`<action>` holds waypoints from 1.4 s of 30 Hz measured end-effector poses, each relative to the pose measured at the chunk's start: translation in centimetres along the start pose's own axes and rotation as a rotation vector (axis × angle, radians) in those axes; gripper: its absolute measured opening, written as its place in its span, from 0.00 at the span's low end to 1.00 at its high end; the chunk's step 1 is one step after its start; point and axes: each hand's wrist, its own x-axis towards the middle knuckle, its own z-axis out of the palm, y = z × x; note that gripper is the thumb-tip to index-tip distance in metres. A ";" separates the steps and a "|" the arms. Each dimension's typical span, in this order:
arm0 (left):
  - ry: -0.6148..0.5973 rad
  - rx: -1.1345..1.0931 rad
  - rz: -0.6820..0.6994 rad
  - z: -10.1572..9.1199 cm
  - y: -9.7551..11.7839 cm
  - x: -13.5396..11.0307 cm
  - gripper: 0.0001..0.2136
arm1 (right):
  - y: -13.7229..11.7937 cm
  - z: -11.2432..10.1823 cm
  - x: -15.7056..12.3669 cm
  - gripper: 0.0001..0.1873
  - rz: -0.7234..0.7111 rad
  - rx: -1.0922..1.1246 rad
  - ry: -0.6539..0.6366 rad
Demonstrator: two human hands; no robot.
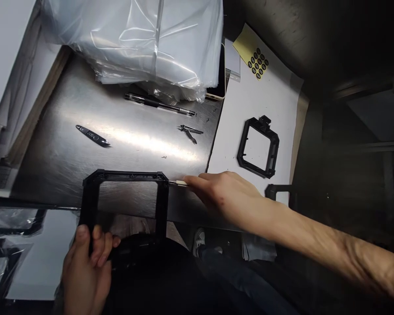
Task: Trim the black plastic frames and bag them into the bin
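Note:
My left hand [85,267] grips the lower left corner of a black plastic frame [126,177], holding it over the near edge of the steel table [85,109]. My right hand [223,197] pinches a small pale-handled tool [179,183] whose tip touches the frame's upper right corner. A second black frame [258,148] lies on a white sheet [265,100] to the right, beyond my right hand.
A stack of clear plastic bags [144,39] fills the table's far side. A black pen [159,104], a small cutter [92,134] and tweezers [190,130] lie on the steel. A yellow sheet of black round stickers [253,54] sits far right. Bagged parts [9,227] lie at lower left.

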 end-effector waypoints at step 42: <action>0.034 0.033 -0.001 0.4 0.0 -0.4 0.16 | -0.2 -0.4 1.2 0.07 -0.071 0.156 -0.042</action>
